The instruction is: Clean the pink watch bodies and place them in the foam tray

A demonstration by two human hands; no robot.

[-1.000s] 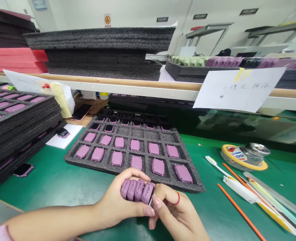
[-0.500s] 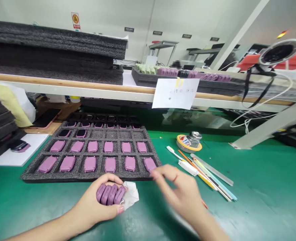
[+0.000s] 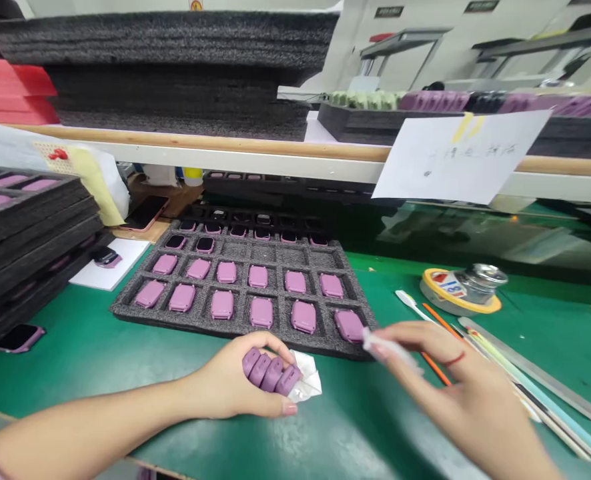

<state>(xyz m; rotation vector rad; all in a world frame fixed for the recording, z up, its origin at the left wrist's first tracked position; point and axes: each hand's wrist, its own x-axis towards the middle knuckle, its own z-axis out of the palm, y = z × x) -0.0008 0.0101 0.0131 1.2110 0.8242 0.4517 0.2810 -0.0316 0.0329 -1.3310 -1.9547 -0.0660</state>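
My left hand (image 3: 235, 383) rests on the green mat, closed around a row of several purple watch bodies (image 3: 270, 372). A crumpled white wipe (image 3: 306, 383) lies against its fingertips. My right hand (image 3: 455, 387) is blurred by motion to the right, pinching a thin white tool (image 3: 393, 350) near the front right corner of the grey foam tray (image 3: 235, 327). The tray holds several purple watch bodies (image 3: 261, 311) in its pockets.
Stacked foam trays (image 3: 25, 227) stand at the left, with a loose watch (image 3: 20, 337) on the mat. A tape roll with a metal pot (image 3: 460, 290) and several sticks and a ruler (image 3: 530, 377) lie at the right. A shelf (image 3: 225, 150) with foam sheets hangs overhead.
My right hand left the watch bodies, reached right to the tools, and now holds a thin white tool. A white wipe appeared by my left hand. The camera swung right, then back.
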